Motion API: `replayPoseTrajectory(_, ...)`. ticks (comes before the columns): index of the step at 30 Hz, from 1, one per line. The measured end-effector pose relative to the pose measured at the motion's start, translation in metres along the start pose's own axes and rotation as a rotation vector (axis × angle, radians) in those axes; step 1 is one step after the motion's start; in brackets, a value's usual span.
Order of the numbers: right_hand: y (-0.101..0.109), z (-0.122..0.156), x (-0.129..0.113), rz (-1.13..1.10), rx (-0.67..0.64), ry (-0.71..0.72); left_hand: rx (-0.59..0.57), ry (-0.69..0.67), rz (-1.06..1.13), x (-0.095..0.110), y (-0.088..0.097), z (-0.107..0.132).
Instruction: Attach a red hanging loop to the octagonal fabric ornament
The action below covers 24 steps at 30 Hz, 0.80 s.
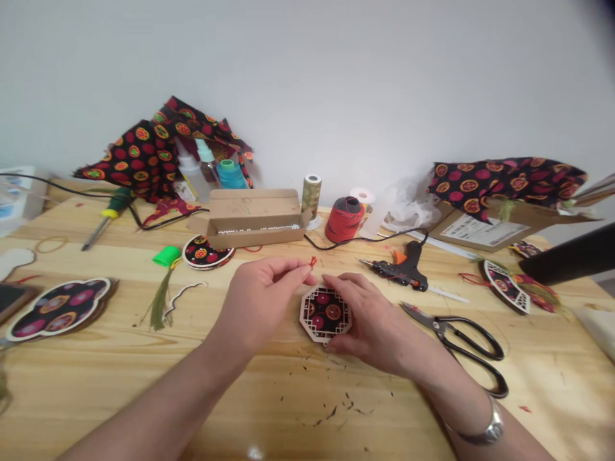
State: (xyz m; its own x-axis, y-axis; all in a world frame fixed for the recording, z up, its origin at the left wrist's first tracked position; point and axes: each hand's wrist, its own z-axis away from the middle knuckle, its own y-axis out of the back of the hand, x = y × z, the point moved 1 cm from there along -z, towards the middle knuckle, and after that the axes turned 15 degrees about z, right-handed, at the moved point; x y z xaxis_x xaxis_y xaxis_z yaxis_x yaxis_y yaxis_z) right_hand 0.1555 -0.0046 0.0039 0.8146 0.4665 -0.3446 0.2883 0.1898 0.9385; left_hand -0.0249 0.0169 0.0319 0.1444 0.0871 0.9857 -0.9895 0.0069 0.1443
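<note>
The left hand (254,304) is up a little over the tabletop (269,410). Its fingers (296,272) are pinched close and hold a tiny red string (312,261). Just beside those fingers lies an eight-sided wood frame (325,314) with dark cloth inside, and the cloth has red and orange circles on it. The frame sits between the two hands. The fingers (342,280) of the right hand (368,320) curl over its right side and hold it. A silver band (485,428) goes around the right wrist.

On the tabletop, far to the left, is a big wood frame with cloth in it (60,309). Next come a green tassel (157,304) and a round cloth piece (208,251). A screwdriver with a green handle (113,214) lies behind them, near a heap of black flower cloth (154,150). In the middle stands an open cardboard box (253,218), with bottles (192,169) behind it. A red spool of thread (344,219) stands to its right. Then come a black hot glue gun (403,266) and big black scissors (454,346). Far to the right lie a fan-shaped frame (507,286) and more cloth (504,186) on a parcel (480,230). Behind it all is a plain white wall (307,77).
</note>
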Motion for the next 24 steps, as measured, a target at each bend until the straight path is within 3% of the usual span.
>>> replayPoseTrajectory(3, 0.0, 0.0, 0.0, 0.017, 0.019, 0.011, -0.174, -0.316, -0.278, 0.005, 0.007, 0.02)
replayPoseTrajectory(6, 0.001, 0.001, 0.001, 0.028, 0.042, 0.016, -0.356, -0.548, -0.53, -0.015, 0.008, 0.044)
replayPoseTrajectory(9, 0.001, 0.002, 0.001, 0.019, 0.041, 0.014, -0.358, -0.649, -0.619, -0.041, 0.003, 0.06)
replayPoseTrajectory(13, 0.002, 0.003, 0.001, 0.005, 0.043, 0.0, -0.333, -0.647, -0.687, -0.058, -0.004, 0.063)
replayPoseTrajectory(17, 0.003, 0.003, 0.001, -0.003, 0.032, -0.019, -0.374, -0.667, -0.714, -0.065, -0.004, 0.058)
replayPoseTrajectory(24, -0.002, 0.0, 0.006, 0.0, 0.055, 0.007, -0.344, -0.698, -0.706, -0.076, -0.005, 0.056)
